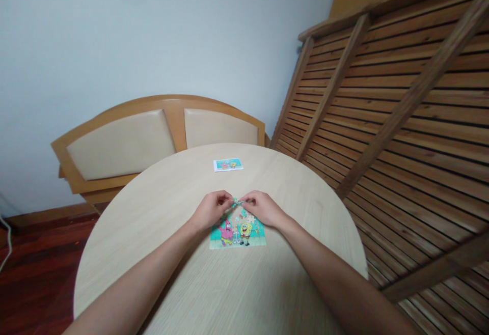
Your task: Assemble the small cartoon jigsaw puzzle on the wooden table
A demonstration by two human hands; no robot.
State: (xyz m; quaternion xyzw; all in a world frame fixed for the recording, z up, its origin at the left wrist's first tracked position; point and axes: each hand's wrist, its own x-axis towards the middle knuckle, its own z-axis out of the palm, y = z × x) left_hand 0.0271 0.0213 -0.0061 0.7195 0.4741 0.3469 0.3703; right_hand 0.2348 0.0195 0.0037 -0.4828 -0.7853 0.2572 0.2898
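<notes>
A small cartoon jigsaw puzzle (237, 233) lies partly assembled on the round pale wooden table (171, 253), with gaps near its upper edge. My left hand (211, 210) and my right hand (262, 207) meet just above the puzzle's far edge. Both are closed in a pinch on small teal puzzle pieces (238, 201) held between their fingertips. The hands cover the puzzle's top part.
A small reference picture card (228, 164) lies farther back on the table. Behind the table leans a wooden headboard with beige padded panels (153, 136) against the white wall. A slatted wooden frame (401, 121) leans at the right. Dark red wooden floor (34, 269) shows at left.
</notes>
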